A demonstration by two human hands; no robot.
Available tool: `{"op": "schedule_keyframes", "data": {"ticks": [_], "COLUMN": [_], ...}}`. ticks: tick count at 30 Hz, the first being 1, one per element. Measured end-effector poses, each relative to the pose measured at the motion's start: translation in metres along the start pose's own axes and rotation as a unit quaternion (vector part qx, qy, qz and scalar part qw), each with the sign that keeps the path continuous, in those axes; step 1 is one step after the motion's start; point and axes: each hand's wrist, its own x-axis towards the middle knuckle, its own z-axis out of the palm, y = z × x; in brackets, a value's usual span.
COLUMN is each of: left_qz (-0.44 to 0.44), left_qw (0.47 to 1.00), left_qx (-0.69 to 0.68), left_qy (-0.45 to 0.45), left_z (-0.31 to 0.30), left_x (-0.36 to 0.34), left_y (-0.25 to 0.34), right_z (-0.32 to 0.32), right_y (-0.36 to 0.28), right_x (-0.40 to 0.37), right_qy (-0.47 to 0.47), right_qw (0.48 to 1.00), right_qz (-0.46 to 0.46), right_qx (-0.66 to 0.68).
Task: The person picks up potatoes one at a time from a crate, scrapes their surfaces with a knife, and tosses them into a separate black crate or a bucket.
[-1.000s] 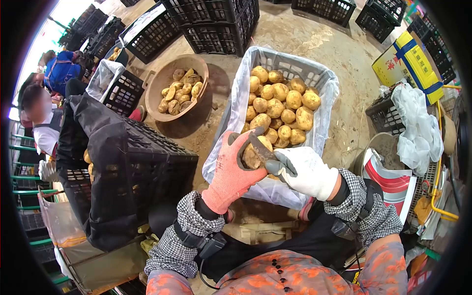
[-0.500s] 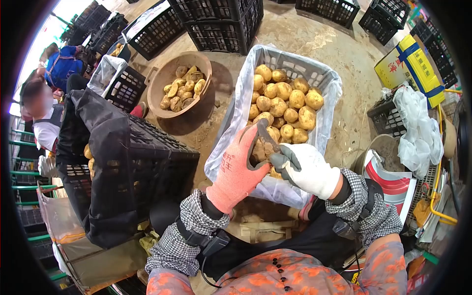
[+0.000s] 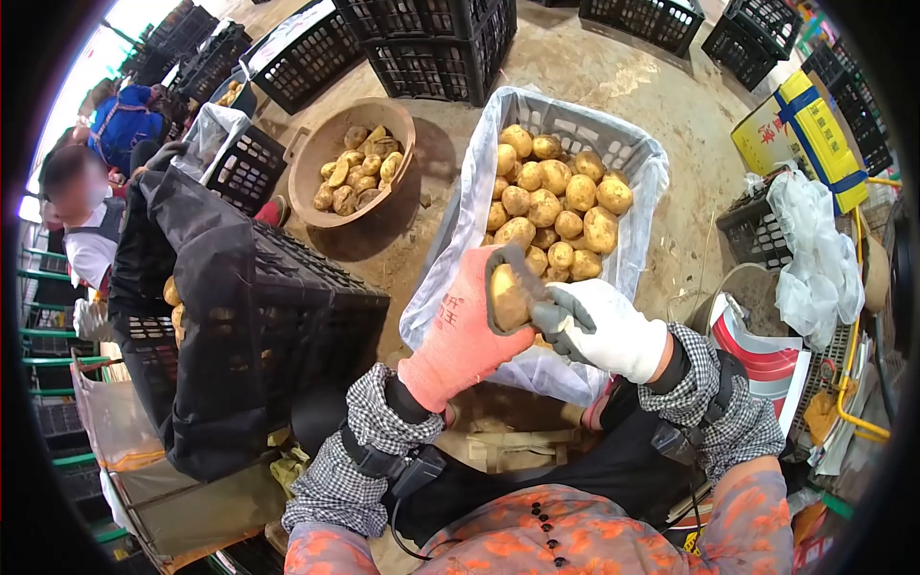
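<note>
My left hand [image 3: 458, 331], in a coral-pink glove, is closed around a yellow potato [image 3: 508, 297]. My right hand [image 3: 606, 328], in a white glove with grey fingertips, pinches a brown-grey, blade-like thing [image 3: 525, 273]. Motion blurs it, and its exact kind cannot be made out. It lies along the right side of the potato. Both hands are above the near end of a crate [image 3: 644, 144] lined with whitish sheeting. Inside the crate lie several loose potatoes [image 3: 554, 177].
A brown tub [image 3: 305, 206] with cut and whole potatoes stands to the left. Nearer is a black crate [image 3: 287, 316] draped in dark cloth. Stacked black crates [image 3: 426, 57] stand behind. At right are a yellow box [image 3: 800, 139] and clear plastic bags [image 3: 810, 259]. A co-worker [image 3: 86, 206] is at far left.
The brown thing that covered the potato has shifted to its right side, exposing the yellow surface. My right hand has moved slightly. At far left, a co-worker's dark-gloved hand now shows by the lined crate.
</note>
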Motion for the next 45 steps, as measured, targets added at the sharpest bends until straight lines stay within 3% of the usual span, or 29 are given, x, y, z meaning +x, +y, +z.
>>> {"op": "schedule_keyframes", "data": {"ticks": [1,2,3,4,5,6,7,8,11,13,18,22,24,25,26,28,30,32,33,34,35,37,38,40,41,42,44,45], "left_qz": [0.029,0.059,0.058,0.033,0.011,0.013,-0.02,-0.051,-0.087,-0.096,-0.171,-0.126,-0.156,-0.157,-0.155,-0.143,-0.158,-0.144,-0.092,-0.04,0.004,0.04,0.049,0.004,-0.02,-0.023,-0.022,0.001], "left_qw": [0.997,0.99,0.99,0.996,1.0,1.0,0.993,0.966,0.955,0.948,0.94,0.959,0.94,0.941,0.92,0.899,0.796,0.789,0.864,0.925,0.989,0.99,0.99,0.973,0.921,0.889,0.751,0.726], "left_qx": [0.065,0.13,0.13,0.078,0.026,0.026,-0.114,-0.252,-0.283,-0.305,-0.29,-0.248,-0.295,-0.295,-0.354,-0.41,-0.583,-0.598,-0.495,-0.376,-0.119,0.112,0.1,-0.198,-0.374,-0.438,-0.654,-0.679], "left_qy": [-0.002,-0.002,-0.003,-0.006,-0.009,-0.007,-0.001,0.005,-0.019,-0.012,-0.059,-0.048,-0.062,-0.062,-0.061,-0.054,-0.05,-0.016,0.001,0.029,0.092,0.078,0.084,0.12,0.104,0.13,0.085,0.105], "left_z": [0.002,0.003,0.003,0.003,0.002,0.002,0.003,0.002,-0.004,-0.004,-0.009,-0.006,-0.006,-0.006,-0.005,-0.008,-0.01,0.0,0.002,0.002,0.004,-0.001,-0.002,0.002,-0.002,-0.006,-0.035,-0.056], "left_x": [-0.001,-0.002,-0.002,-0.003,-0.002,0.0,0.001,0.002,0.003,0.001,-0.001,-0.001,-0.002,-0.004,-0.006,-0.005,-0.003,-0.005,-0.008,-0.012,-0.021,-0.03,-0.035,-0.048,-0.052,-0.059,-0.105,-0.138], "left_y": [-0.004,-0.006,-0.006,-0.005,-0.003,0.0,0.006,0.01,0.014,0.018,0.026,0.016,0.015,0.013,0.011,0.016,0.028,0.024,0.023,0.019,0.009,0.006,0.002,0.001,-0.005,-0.023,-0.012,0.004], "right_z": [0.003,0.007,0.01,0.012,0.014,0.013,0.012,0.009,0.003,0.003,0.009,0.002,0.003,0.003,0.006,0.01,0.007,0.005,0.005,0.006,0.008,0.002,0.001,-0.003,-0.007,-0.011,-0.022,-0.021], "right_y": [0.005,0.01,0.011,0.008,0.002,-0.005,-0.013,-0.021,-0.02,-0.005,-0.015,-0.012,-0.005,-0.009,-0.009,-0.01,-0.019,-0.024,-0.028,-0.004,0.004,0.005,0.006,0.015,0.013,0.017,0.024,0.019], "right_x": [0.0,0.001,0.001,-0.001,-0.004,-0.003,0.0,0.001,0.003,0.0,-0.001,-0.002,0.001,-0.001,-0.003,-0.005,-0.004,-0.007,-0.009,-0.017,-0.02,-0.024,-0.026,-0.024,-0.021,-0.019,-0.017,-0.016], "right_qy": [0.0,-0.007,-0.014,-0.013,0.001,0.014,0.038,0.069,0.107,0.056,0.066,0.014,0.026,-0.009,-0.009,0.065,0.085,0.107,0.144,0.135,0.172,0.19,0.232,0.337,0.33,0.331,0.256,0.275], "right_qw": [1.0,0.995,0.979,0.979,0.997,0.943,0.903,0.896,0.894,0.928,0.894,0.94,0.999,0.991,0.991,0.899,0.893,0.905,0.892,0.892,0.906,0.921,0.909,0.877,0.881,0.882,0.912,0.906], "right_qz": [0.002,-0.029,-0.06,-0.06,0.038,0.131,0.195,0.193,0.2,0.161,0.233,0.181,-0.016,0.072,0.07,0.164,0.169,0.176,0.203,0.106,0.079,0.025,0.036,0.057,0.047,0.041,0.005,0.014], "right_qx": [0.001,-0.097,-0.193,-0.192,0.06,0.306,0.38,0.394,0.386,0.332,0.376,0.288,0.031,0.113,0.113,0.401,0.409,0.372,0.378,0.418,0.377,0.339,0.343,0.339,0.336,0.334,0.319,0.321]}}
